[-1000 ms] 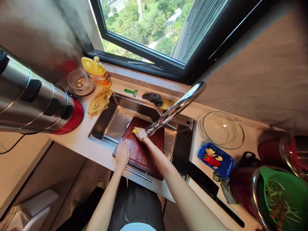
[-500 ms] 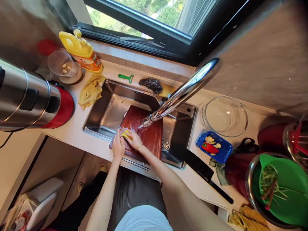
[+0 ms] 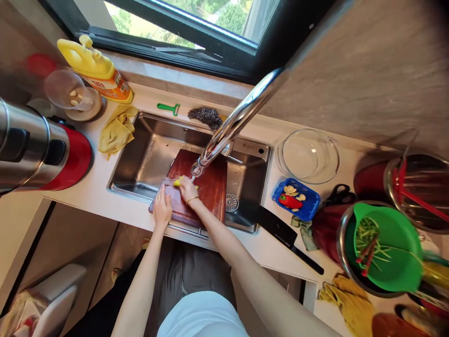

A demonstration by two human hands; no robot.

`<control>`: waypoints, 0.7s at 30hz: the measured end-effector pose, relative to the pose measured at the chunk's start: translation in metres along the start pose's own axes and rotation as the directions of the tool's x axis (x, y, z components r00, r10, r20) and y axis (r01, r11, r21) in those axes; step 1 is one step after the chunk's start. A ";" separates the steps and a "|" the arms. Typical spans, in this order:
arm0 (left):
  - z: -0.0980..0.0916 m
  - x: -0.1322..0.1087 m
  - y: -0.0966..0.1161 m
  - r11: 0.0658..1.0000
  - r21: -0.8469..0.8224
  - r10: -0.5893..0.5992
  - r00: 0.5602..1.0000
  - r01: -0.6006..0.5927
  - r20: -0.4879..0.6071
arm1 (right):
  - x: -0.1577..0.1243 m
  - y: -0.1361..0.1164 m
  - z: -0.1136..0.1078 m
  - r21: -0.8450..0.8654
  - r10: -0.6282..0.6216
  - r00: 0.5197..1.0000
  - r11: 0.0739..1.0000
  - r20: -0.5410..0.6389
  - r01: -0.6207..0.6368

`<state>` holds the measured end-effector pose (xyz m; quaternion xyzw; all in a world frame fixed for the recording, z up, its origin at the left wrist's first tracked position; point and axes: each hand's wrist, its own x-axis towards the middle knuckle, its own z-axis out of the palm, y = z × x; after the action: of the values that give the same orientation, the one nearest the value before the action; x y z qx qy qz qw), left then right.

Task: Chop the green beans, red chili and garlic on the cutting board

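A dark red wooden cutting board (image 3: 210,187) lies tilted across the steel sink (image 3: 154,154), under the chrome faucet (image 3: 231,126), whose spout runs water onto it. My right hand (image 3: 187,189) is closed on a yellow sponge (image 3: 178,181) and presses it on the board's left part. My left hand (image 3: 162,208) grips the board's near left corner, fingers curled over the edge.
A cleaver (image 3: 284,236) lies on the counter right of the sink, beside a blue tray (image 3: 298,201) with a red pepper and garlic. A glass bowl (image 3: 308,154), a green colander (image 3: 386,248), a yellow cloth (image 3: 117,128), a detergent bottle (image 3: 94,70) and a steel-and-red appliance (image 3: 38,150) stand around.
My right hand has slid the sponge from the board's far edge to its near left part and back up a little. My left hand has kept its grip. The view has tilted down.
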<state>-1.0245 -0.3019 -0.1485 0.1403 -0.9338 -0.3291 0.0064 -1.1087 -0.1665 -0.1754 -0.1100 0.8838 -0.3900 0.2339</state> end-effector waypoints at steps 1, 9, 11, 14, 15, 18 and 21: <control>0.000 0.000 0.000 1.000 -0.001 0.003 1.000 -0.003 0.005 | -0.018 -0.008 0.015 0.007 -0.019 1.000 1.000 0.013 0.019; 0.003 0.001 0.000 1.000 0.022 0.009 1.000 -0.010 0.029 | -0.088 0.099 -0.057 0.180 0.331 0.917 0.938 -0.221 -0.295; 0.004 0.003 0.001 1.000 0.022 0.022 0.999 -0.022 0.029 | -0.071 0.126 -0.094 0.253 0.575 0.767 0.816 -0.283 -0.519; 0.004 0.004 0.001 0.999 0.033 0.029 0.999 -0.030 0.042 | -0.044 0.138 -0.124 0.297 0.643 0.677 0.766 -0.359 -0.570; 0.003 0.003 0.000 0.999 0.035 0.028 0.999 -0.030 0.045 | -0.037 0.136 -0.127 0.314 0.638 0.672 0.770 -0.376 -0.556; 0.003 0.002 0.000 1.000 0.022 0.015 0.999 -0.016 0.051 | -0.018 0.118 -0.122 0.385 0.595 0.712 0.797 -0.372 -0.465; 0.008 0.013 0.012 0.995 -0.086 -0.055 0.998 0.058 0.036 | 0.000 0.084 -0.104 0.500 0.549 0.778 0.788 -0.306 -0.359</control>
<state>-1.0408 -0.2916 -0.1482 0.1608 -0.9142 -0.3718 -0.0124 -1.1616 -0.0441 -0.1770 0.2539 0.8088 -0.5124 0.1372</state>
